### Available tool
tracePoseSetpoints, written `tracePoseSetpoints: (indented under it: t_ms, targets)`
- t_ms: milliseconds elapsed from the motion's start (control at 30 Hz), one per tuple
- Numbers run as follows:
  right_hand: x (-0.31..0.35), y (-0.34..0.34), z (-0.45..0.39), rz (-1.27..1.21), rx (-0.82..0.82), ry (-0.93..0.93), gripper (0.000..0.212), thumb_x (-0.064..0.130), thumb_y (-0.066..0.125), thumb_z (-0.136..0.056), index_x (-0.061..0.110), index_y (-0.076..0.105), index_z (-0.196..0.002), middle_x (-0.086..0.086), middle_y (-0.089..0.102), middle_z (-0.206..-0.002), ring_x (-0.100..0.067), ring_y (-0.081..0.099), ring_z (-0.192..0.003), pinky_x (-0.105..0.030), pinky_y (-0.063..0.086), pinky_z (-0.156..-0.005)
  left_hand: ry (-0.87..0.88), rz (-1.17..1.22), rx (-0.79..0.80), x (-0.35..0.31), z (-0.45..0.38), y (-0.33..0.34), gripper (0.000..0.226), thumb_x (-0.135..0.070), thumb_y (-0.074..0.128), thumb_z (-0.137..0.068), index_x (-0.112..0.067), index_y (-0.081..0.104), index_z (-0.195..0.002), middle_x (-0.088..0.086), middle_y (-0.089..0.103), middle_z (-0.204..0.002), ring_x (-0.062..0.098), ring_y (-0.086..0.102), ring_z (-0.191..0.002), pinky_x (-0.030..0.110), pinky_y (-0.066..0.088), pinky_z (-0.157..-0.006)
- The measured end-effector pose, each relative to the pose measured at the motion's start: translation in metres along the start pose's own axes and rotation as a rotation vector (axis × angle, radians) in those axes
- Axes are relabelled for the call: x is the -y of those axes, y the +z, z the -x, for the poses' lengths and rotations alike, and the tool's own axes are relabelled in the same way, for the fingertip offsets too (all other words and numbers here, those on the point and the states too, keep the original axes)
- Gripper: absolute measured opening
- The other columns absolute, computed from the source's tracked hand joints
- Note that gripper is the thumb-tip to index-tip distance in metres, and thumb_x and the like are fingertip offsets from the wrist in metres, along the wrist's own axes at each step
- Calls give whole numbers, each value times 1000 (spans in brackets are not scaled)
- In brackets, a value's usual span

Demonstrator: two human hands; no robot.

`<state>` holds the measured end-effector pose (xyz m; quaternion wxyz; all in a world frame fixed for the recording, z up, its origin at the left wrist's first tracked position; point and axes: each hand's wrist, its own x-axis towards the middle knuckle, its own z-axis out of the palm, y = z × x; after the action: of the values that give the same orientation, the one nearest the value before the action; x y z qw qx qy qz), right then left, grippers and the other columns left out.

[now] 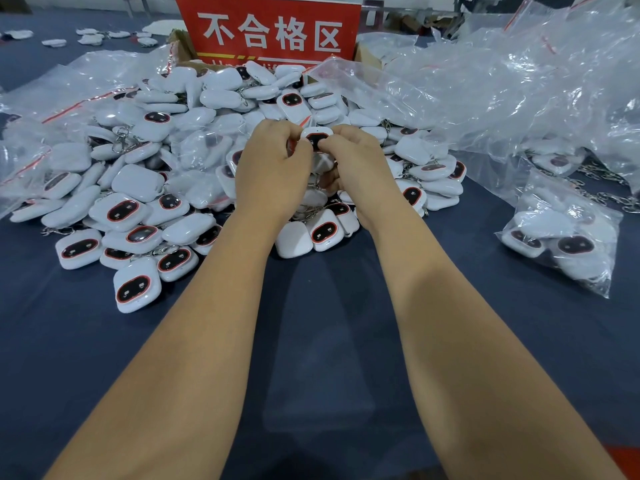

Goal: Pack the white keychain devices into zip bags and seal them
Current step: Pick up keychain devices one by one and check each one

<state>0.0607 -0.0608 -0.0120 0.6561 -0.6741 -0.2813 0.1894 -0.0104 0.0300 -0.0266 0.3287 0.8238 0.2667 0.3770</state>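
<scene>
Fingertips of the left hand (273,164) and right hand (353,161) curl in and pinch one white keychain device (316,138) between them at the frame's centre, its dark red-rimmed face up; whether a bag wraps it, I cannot tell. Right beneath the hands spreads the heap of white keychain devices (138,202) on the dark blue table cover (329,341). Clear zip bags (502,81) pile up at upper right, a filled zip bag (561,237) lies at right, and a red sign (270,27) stands at top centre.

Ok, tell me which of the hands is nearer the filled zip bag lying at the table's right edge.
Right. The right hand is on the side toward the filled zip bag, well short of it; the left hand sits farther away, beyond the right one.
</scene>
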Motion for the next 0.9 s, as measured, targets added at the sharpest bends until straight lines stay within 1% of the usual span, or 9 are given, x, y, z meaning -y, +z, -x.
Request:
tracePoseSetpoints:
  t_ms: [133, 233, 300, 367, 500, 567, 700, 900]
  targets:
    - [0, 0, 1, 8, -5, -17, 20, 12, 56, -93, 18, 62, -75, 3, 53, -62, -14, 45, -55, -23, 39, -47, 7, 12, 5, 1, 0, 1, 17, -29, 50, -94, -21, 65, -95, -10, 52, -94, -3, 47, -77, 14, 30, -62]
    - [0, 0, 1, -5, -5, -15, 12, 10, 55, -93, 10, 63, -85, -2, 52, -65, -14, 43, -56, -22, 38, -45, 13, 20, 10, 2, 1, 1, 18, -30, 51, -94, -19, 65, -95, -11, 51, -92, -3, 47, -77, 16, 32, -64]
    - [0, 0, 1, -11, -9, -12, 9, 10, 55, -93, 9, 63, -90, -5, 50, -68, -16, 42, -57, -22, 37, -45, 16, 26, 11, 2, 0, 1, 18, -30, 51, -94, -18, 64, -96, -12, 49, -91, -3, 47, -77, 16, 32, -64]
    - [0, 0, 1, -21, -14, -15, 10, 11, 56, -92, 11, 63, -85, -2, 51, -65, -15, 44, -55, -23, 38, -46, 20, 25, 10, 2, 1, 1, 17, -30, 51, -94, -18, 64, -96, -13, 48, -88, -3, 46, -76, 15, 32, -64]
    - [-1, 0, 1, -35, -12, -2, 24, 9, 55, -90, 18, 57, -69, 4, 52, -56, -13, 46, -49, -22, 40, -45, 17, 38, 5, 2, 1, 0, 17, -28, 53, -92, -15, 64, -93, -13, 46, -83, -1, 46, -74, 16, 33, -64]
    - [-1, 0, 0, -34, -2, 4, 25, 8, 54, -90, 19, 57, -68, 2, 52, -56, -13, 47, -48, -22, 41, -45, 19, 40, 7, 2, 1, 0, 16, -27, 53, -92, -14, 63, -92, -13, 46, -83, 0, 45, -73, 16, 33, -64]
    - [-3, 1, -1, -26, 13, 8, 25, 6, 52, -88, 18, 57, -66, 4, 52, -52, -13, 47, -46, -22, 41, -45, 33, -4, 6, 1, 1, 1, 14, -27, 54, -91, -15, 59, -86, -13, 44, -81, 0, 44, -71, 10, 31, -61]
    - [-3, 2, -2, -15, -12, 14, 37, 5, 51, -84, 24, 52, -52, 4, 51, -49, -13, 46, -46, -22, 39, -44, 70, -35, 2, 0, 1, 0, 11, -26, 54, -93, -20, 51, -85, -13, 41, -81, 0, 43, -71, 8, 32, -61]
